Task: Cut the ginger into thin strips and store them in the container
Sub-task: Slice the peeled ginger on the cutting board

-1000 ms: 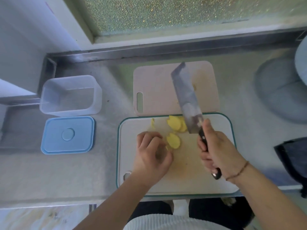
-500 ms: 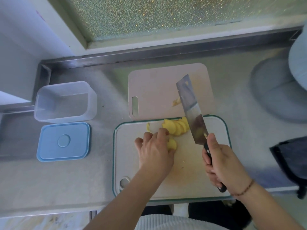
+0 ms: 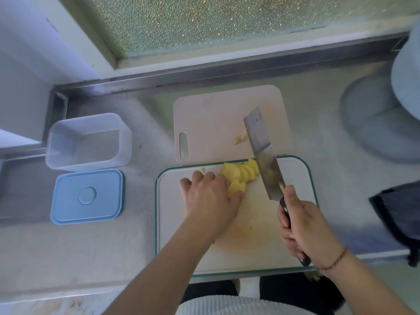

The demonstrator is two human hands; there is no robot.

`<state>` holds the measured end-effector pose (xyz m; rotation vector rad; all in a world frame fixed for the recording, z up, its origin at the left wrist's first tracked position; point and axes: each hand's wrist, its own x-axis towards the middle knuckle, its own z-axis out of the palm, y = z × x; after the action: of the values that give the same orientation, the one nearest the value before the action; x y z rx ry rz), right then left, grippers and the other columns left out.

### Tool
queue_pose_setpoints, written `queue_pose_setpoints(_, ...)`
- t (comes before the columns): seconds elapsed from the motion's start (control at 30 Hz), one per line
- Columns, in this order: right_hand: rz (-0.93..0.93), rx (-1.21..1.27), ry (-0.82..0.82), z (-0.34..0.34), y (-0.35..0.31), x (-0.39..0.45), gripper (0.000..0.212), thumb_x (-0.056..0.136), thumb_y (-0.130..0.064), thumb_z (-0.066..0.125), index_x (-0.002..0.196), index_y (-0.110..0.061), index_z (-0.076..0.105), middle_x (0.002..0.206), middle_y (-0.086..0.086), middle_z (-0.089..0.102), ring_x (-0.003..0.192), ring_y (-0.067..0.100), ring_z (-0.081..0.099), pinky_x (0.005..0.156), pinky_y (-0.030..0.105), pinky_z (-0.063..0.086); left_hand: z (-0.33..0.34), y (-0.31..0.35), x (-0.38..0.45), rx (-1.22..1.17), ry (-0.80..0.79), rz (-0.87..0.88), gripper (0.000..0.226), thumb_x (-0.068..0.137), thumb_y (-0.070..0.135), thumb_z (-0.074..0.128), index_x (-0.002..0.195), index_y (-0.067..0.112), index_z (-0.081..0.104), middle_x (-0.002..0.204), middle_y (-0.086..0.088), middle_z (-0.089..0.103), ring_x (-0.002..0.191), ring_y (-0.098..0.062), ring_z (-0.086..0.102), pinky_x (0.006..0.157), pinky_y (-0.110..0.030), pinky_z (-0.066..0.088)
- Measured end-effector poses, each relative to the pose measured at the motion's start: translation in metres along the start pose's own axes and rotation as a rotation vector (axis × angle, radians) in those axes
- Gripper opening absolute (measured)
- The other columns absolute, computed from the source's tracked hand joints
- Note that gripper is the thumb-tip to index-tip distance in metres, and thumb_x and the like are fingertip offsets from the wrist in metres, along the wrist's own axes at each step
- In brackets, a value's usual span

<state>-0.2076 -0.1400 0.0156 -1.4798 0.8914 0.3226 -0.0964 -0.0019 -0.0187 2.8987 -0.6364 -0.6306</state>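
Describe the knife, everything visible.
The knife is a cleaver with a broad rectangular metal blade, a small hole near its far corner and a dark handle. The right hand grips the handle. The blade angles away from the person, over the far edge of the white cutting board and the pink board behind it. It lies just right of the fanned ginger slices; whether it touches them cannot be told.

ginger slices (image 3: pixel 241 172) on near board (image 3: pixel 293 176); second board (image 3: pixel 218 123) behind it; container (image 3: pixel 87 140) far left, lid (image 3: pixel 87 196) before it.
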Motion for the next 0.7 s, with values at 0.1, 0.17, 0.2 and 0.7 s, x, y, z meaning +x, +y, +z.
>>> queue_pose_setpoints(0.1,-0.007,-0.007,0.001,0.002,0.004,-0.001,0.065,0.085,-0.066,0.027,0.056,-0.009,0.034,0.046,0.007,0.025,0.03,0.014,0.023,0.037,0.018,0.023,0.009,0.006,0.002,-0.015,0.06,0.009,0.033,0.095,0.054,0.053,0.107,0.025,0.065,0.106,0.004,0.063,0.108,-0.025,0.046,0.085,-0.042,0.023)
queue_pose_setpoints(0.17,-0.009,-0.021,0.002,0.002,0.005,-0.001,0.065,0.086,-0.066,0.026,0.055,-0.01,0.034,0.047,0.008,0.025,0.03,0.014,0.023,0.036,0.018,0.024,0.012,0.007,0.001,-0.068,0.087,0.029,0.025,0.095,0.046,0.058,0.104,0.023,0.065,0.103,0.004,0.064,0.106,-0.026,0.047,0.081,-0.04,0.02)
queue_pose_setpoints(0.2,-0.01,-0.024,0.003,0.002,0.006,-0.002,0.065,0.085,-0.067,0.026,0.055,-0.01,0.034,0.047,0.009,0.024,0.03,0.014,0.022,0.036,0.018,0.024,0.012,0.007,0.0,-0.095,0.088,0.042,0.022,0.095,0.043,0.059,0.103,0.023,0.065,0.102,0.004,0.064,0.106,-0.026,0.047,0.08,-0.039,0.02)
queue_pose_setpoints(0.7,0.009,-0.01,0.02,0.004,0.011,-0.011,0.063,0.088,-0.063,0.027,0.059,-0.007,0.036,0.048,0.007,0.024,0.031,0.014,0.021,0.033,0.017,0.024,0.018,-0.016,0.024,-0.542,0.204,-0.065,0.038,0.096,0.034,0.068,0.131,0.023,0.061,0.082,0.008,0.07,0.091,-0.024,0.066,0.088,-0.036,0.046)
